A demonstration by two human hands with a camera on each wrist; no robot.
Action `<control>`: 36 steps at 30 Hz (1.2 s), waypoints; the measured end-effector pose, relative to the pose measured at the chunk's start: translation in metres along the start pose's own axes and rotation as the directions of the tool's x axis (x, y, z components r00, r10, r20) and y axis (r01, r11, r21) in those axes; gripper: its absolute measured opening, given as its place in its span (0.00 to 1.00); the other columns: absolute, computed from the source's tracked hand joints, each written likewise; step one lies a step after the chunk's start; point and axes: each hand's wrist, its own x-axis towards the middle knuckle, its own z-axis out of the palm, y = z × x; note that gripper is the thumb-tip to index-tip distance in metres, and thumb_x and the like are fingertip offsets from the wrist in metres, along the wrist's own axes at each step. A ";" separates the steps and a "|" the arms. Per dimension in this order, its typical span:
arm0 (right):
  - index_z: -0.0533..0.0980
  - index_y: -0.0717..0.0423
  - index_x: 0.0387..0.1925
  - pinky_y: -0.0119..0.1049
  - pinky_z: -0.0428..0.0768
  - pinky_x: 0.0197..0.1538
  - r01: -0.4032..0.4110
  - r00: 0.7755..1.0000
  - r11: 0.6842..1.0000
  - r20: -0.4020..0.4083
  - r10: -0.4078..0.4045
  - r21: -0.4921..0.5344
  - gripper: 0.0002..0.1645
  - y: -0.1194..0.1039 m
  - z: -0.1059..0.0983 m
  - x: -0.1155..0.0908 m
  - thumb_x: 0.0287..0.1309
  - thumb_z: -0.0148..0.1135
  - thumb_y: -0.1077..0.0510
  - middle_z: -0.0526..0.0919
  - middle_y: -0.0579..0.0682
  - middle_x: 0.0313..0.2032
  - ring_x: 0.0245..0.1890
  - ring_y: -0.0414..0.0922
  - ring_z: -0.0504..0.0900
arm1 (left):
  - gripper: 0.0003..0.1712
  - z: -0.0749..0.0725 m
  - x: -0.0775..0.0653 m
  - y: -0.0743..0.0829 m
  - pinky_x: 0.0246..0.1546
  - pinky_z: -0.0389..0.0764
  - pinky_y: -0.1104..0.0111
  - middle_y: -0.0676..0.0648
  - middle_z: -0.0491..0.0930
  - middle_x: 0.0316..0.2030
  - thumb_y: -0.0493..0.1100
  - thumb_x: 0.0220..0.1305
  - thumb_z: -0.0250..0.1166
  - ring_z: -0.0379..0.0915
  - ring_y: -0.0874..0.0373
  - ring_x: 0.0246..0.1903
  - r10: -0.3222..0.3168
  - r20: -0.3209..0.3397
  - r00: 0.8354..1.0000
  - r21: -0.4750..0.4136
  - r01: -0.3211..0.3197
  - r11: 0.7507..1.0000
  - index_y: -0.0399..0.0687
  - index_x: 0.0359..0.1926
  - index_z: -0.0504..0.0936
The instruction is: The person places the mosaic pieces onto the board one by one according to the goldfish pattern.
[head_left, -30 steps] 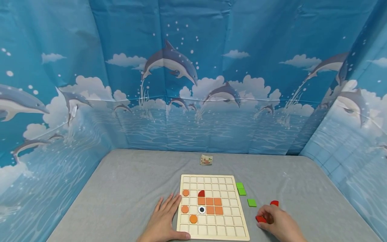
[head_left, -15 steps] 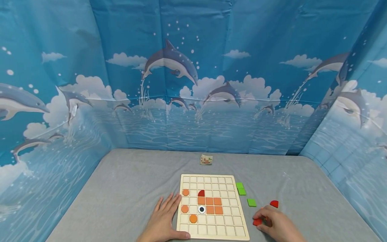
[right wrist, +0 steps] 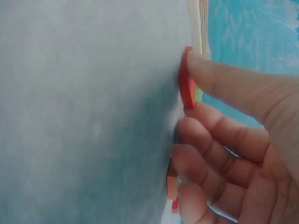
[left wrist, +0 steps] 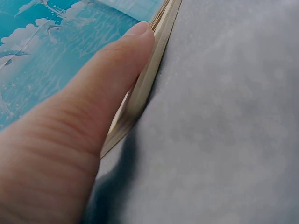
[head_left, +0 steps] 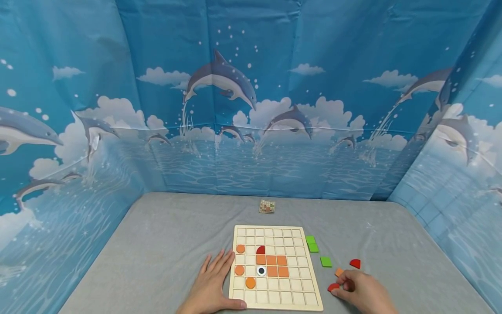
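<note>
My left hand point(head_left: 211, 283) rests along the left side of a pale wooden grid board point(head_left: 298, 302), fingers straight and spread. Its thumb point(left wrist: 117, 60) lies on the board's near edge in the left wrist view. Right of the board, my right hand point(head_left: 364, 290) pinches a small red tile point(head_left: 333, 287) with a rounded edge between thumb and index finger, low over the cloth. The right wrist view shows this red tile point(right wrist: 185, 79) edge-on, with the other fingers loosely curled. An orange tile point(head_left: 339, 272), partly hidden, and a red quarter-circle tile point(head_left: 355, 263) lie beside that hand.
On the board sit orange square tiles point(head_left: 271, 260), orange discs point(head_left: 250, 282), a red quarter-circle and a white disc with a black centre point(head_left: 261, 271). Green square tiles point(head_left: 326, 262) lie right of the board. A small patterned card point(head_left: 267, 206) is behind it.
My right hand's fingertips have shifted slightly left with the red tile, uncovering the orange tile and the whole red quarter-circle. The left hand has stayed on the board.
</note>
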 end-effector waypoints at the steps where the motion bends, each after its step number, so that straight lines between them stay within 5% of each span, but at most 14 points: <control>1: 0.75 0.48 0.24 0.35 0.64 0.26 0.004 1.000 1.000 0.001 -0.004 0.008 0.19 0.000 0.000 0.000 0.38 0.77 0.45 0.69 0.43 0.20 0.22 0.41 0.67 | 0.72 0.000 0.000 0.000 0.65 0.37 0.48 0.49 0.53 0.71 0.86 0.35 0.56 0.40 0.50 0.71 0.000 0.000 1.000 0.003 0.000 1.000 0.47 0.74 0.52; 14: 0.71 0.51 0.21 0.32 0.63 0.25 0.019 0.999 0.992 0.032 -0.023 0.122 0.21 -0.001 0.002 -0.003 0.38 0.78 0.51 0.70 0.45 0.18 0.21 0.42 0.68 | 0.72 -0.001 0.001 -0.001 0.65 0.36 0.48 0.50 0.52 0.72 0.86 0.35 0.55 0.39 0.51 0.71 -0.016 0.018 1.000 0.004 0.016 1.000 0.49 0.74 0.52; 22: 0.71 0.57 0.26 0.31 0.71 0.23 0.101 0.979 0.920 0.125 -0.159 0.378 0.20 -0.001 -0.006 -0.005 0.46 0.75 0.51 0.75 0.47 0.18 0.20 0.43 0.74 | 0.71 -0.001 0.000 0.000 0.65 0.37 0.48 0.49 0.53 0.71 0.86 0.35 0.56 0.40 0.51 0.71 -0.009 0.006 1.000 -0.005 0.009 1.000 0.48 0.74 0.52; 32: 0.76 0.56 0.29 0.34 0.75 0.21 0.106 0.982 0.910 0.103 -0.160 0.401 0.12 -0.029 0.001 -0.001 0.52 0.70 0.55 0.76 0.47 0.19 0.17 0.44 0.73 | 0.71 -0.001 0.001 -0.001 0.64 0.38 0.46 0.49 0.53 0.71 0.85 0.36 0.57 0.40 0.50 0.71 0.004 -0.005 1.000 -0.012 -0.004 1.000 0.47 0.74 0.52; 36: 0.78 0.58 0.31 0.33 0.79 0.24 0.148 0.975 0.880 0.080 -0.205 0.452 0.09 -0.042 0.007 -0.001 0.53 0.69 0.58 0.76 0.47 0.20 0.19 0.44 0.76 | 0.71 0.000 0.001 -0.001 0.65 0.38 0.47 0.49 0.53 0.71 0.85 0.36 0.56 0.40 0.51 0.71 0.005 -0.001 1.000 -0.007 -0.005 1.000 0.47 0.74 0.52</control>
